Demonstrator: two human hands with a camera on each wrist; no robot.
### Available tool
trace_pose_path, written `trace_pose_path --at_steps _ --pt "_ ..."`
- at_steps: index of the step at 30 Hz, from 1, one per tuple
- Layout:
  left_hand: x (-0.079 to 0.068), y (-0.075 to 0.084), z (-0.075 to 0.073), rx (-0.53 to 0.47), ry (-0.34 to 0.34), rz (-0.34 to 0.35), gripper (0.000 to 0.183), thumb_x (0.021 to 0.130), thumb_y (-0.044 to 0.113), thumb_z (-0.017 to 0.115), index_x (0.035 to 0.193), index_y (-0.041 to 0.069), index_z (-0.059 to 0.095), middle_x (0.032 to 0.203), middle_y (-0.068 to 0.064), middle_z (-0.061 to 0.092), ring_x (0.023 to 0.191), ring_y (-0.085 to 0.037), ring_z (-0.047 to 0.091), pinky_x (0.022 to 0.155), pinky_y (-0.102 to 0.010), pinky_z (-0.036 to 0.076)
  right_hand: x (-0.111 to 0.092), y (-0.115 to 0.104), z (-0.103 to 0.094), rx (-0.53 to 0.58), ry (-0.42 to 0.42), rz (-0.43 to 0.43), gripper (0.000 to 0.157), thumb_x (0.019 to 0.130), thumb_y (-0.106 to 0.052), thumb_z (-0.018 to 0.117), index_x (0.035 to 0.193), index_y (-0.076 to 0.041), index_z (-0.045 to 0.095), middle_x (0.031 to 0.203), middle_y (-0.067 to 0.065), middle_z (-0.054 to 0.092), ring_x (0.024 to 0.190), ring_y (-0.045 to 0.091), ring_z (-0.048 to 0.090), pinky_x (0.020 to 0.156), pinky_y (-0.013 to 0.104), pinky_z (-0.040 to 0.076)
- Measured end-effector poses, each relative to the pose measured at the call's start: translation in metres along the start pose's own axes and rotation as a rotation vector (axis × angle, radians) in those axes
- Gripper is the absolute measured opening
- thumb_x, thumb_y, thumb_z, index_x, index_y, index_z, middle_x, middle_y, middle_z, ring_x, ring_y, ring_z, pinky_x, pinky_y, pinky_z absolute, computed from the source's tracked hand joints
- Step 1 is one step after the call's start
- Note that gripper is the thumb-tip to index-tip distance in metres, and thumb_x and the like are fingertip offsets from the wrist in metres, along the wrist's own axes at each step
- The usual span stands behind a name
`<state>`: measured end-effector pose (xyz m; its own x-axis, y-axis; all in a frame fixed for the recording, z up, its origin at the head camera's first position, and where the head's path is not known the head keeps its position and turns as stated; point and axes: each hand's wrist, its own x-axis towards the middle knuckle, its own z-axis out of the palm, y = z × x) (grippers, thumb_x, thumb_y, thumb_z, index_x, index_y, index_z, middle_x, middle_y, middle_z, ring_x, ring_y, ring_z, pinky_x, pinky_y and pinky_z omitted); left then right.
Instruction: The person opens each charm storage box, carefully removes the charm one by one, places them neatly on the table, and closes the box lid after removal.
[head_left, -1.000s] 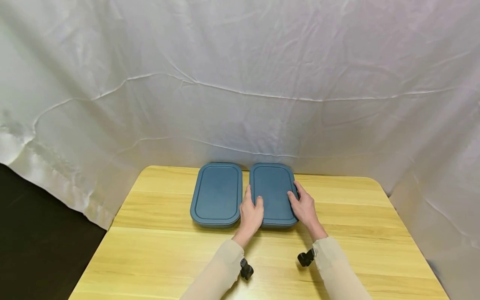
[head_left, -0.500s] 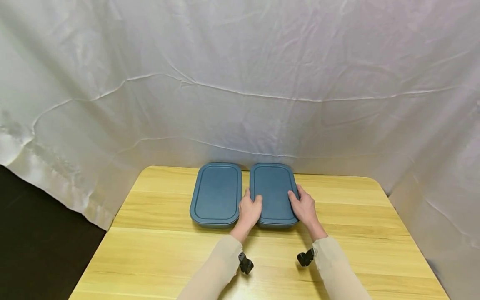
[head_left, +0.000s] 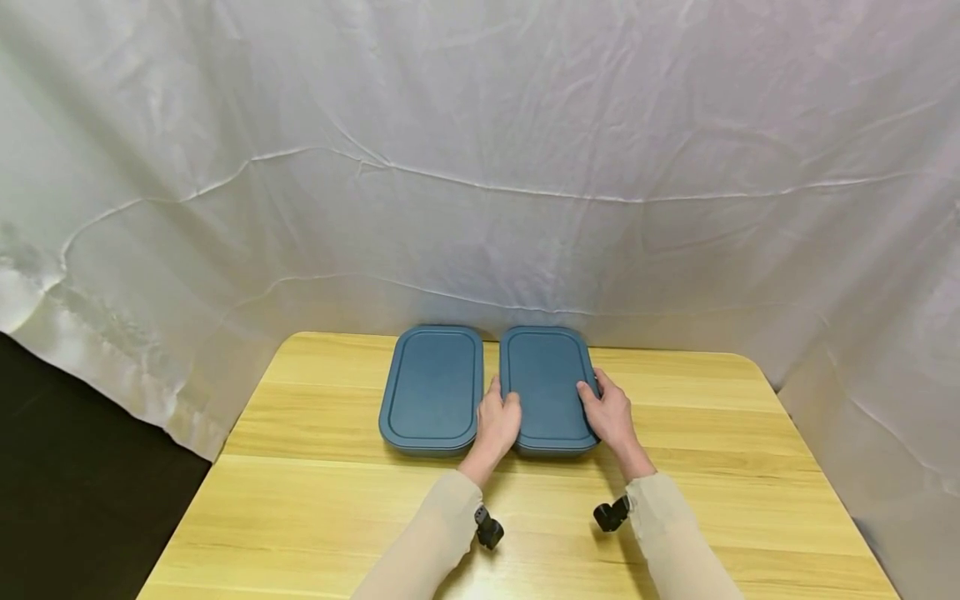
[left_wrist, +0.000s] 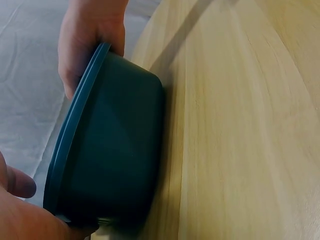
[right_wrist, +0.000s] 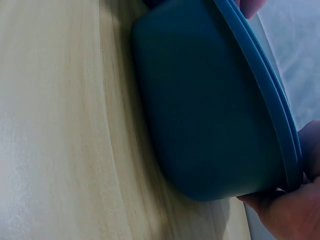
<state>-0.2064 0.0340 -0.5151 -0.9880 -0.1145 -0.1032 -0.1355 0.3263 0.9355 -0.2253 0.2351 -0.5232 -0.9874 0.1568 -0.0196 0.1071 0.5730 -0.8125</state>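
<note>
So the blue-grey, rounded-rectangular, plastic-looking lidded container (head_left: 551, 375) sits at the back of the pale wood-grain surface (head_left: 300, 517), with a matching blue-grey lidded container (head_left: 433, 383) just beside it on the left. The right hand (head_left: 612, 415) has a proper hold: thumb over the edge of the lid (right_wrist: 277, 110), fingers bent round the side under it. The left hand (head_left: 497, 423) is the iffy one. Its fingers are down in the gap between the two containers, thumb up by the lid's edge, and honestly the wrist view is too dark there to tell if they've got a grip or are just touching.

That's my worry. If the left side is only a touch, any lift would be lopsided and the thing could tip that way. Tight gap too: spread those fingers and the neighbour gets shoved sideways. Also, the right hold is right up at the lid, so if that's loose it could pop off.
</note>
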Motion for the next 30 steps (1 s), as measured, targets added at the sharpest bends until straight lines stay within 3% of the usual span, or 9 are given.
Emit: trace_pose_path --at_steps 13,30 --pt "-0.0052 0.0036 -0.0025 -0.012 -0.05 -0.021 0.061 0.11 0.024 0.039 0.166 0.002 0.027 0.171 -0.015 0.034 0.158 -0.036 0.034 0.128 -0.053 0.03 -0.0024 -0.0002 -0.0009 0.012 -0.005 0.02 0.058 0.111 -0.028 0.052 0.161 0.0 0.04 0.15 0.032 0.055 0.14 0.046 0.054 0.117 0.058 0.044" --pt "-0.0032 0.007 -0.004 0.028 -0.007 -0.016 0.061 0.11 0.024 0.041 0.164 -0.003 0.03 0.167 -0.019 0.04 0.151 -0.038 0.044 0.126 -0.053 0.034 -0.0032 -0.0034 0.0031 0.021 -0.032 0.008 0.063 0.111 -0.029 0.052 0.163 0.001 0.034 0.158 0.032 0.047 0.148 0.047 0.045 0.121 0.058 0.039"
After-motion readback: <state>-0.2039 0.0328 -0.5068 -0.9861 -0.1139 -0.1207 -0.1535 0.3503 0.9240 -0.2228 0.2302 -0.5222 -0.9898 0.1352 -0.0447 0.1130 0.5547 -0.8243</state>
